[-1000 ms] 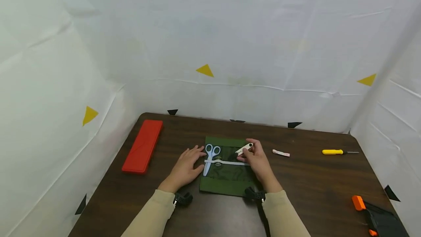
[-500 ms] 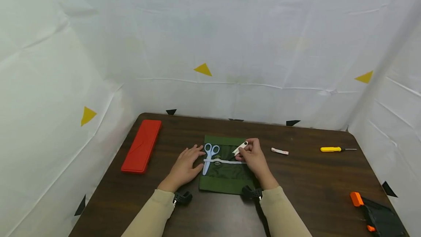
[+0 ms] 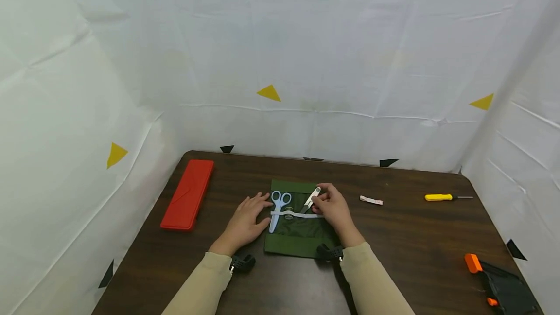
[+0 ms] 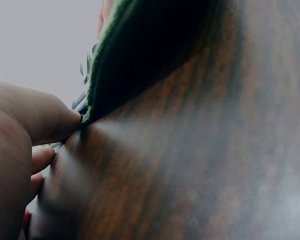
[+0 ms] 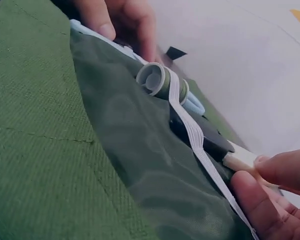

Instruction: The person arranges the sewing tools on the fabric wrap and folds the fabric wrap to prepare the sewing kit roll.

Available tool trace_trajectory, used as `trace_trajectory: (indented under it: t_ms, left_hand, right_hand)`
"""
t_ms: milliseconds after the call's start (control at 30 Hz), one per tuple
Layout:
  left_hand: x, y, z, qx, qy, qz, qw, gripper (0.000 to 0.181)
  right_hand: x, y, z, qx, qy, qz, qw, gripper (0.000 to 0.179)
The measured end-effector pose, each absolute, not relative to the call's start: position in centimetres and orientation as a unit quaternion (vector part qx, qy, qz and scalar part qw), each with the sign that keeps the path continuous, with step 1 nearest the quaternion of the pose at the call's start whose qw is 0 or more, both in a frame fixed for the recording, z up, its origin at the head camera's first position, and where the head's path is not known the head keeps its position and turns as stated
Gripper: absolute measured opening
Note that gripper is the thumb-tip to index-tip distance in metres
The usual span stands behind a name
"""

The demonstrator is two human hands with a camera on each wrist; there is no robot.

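A green cloth organizer (image 3: 297, 245) lies spread on the table, a white elastic band (image 3: 307, 216) running across it. Light-blue scissors (image 3: 274, 223) and a green thread spool (image 5: 174, 90) are under the band. My right hand (image 3: 336, 210) pinches a small white-handled tool (image 3: 313, 196) between thumb and fingers. In the right wrist view, the tool's black end (image 5: 212, 140) passes beneath the band, right of the spool. My left hand (image 3: 245, 220) rests with fingers spread at the cloth's left edge. Its thumb (image 4: 60, 117) touches that edge by the scissors.
A red case (image 3: 188, 195) lies at the table's left. To the right are a short white-and-pink strip (image 3: 371, 200), a yellow screwdriver (image 3: 439, 197) and a black-and-orange tool (image 3: 503, 283). White sheeting (image 3: 315, 52) hangs behind the table.
My right hand has moved left with the white-handled tool, turning it more upright and bringing its black end to the band. My left hand has stayed in place.
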State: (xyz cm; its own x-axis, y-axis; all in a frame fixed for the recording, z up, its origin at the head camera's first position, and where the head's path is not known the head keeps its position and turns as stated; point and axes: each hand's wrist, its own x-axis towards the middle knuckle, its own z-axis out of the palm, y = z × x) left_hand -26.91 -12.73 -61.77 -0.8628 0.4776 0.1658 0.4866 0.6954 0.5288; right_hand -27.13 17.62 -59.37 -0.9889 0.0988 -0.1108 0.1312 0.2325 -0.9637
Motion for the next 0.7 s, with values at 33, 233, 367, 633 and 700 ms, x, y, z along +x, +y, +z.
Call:
trace_trajectory:
  t_ms: [33,233,367,633,700]
  left_hand:
    - [-26.9,-12.73,-61.82,-0.26,-0.921,-0.289,0.006,0.046]
    - [-26.86,-12.72,-61.78,-0.259,-0.921,-0.291,0.004,0.046]
    - [-26.86,-12.68,-61.72,-0.264,-0.919,-0.293,0.009,0.046]
    - [-26.9,-12.71,-61.75,-0.266,-0.917,-0.298,0.008,0.046]
    - [-26.88,-12.74,-61.79,-0.266,-0.917,-0.298,0.009,0.046]
  right_hand:
    - [-27.13,17.62,-59.3,0.073,0.789,-0.609,0.016,0.052]
    - [-27.07,17.53,-59.32,0.069,0.819,-0.569,0.02,0.052]
    - [-26.96,17.32,-59.35,0.069,0.828,-0.556,0.011,0.05]
    - [-26.81,17.1,-59.28,0.06,0.848,-0.527,0.01,0.047]
    - [-26.86,17.05,-59.25,0.054,0.855,-0.516,0.012,0.049]
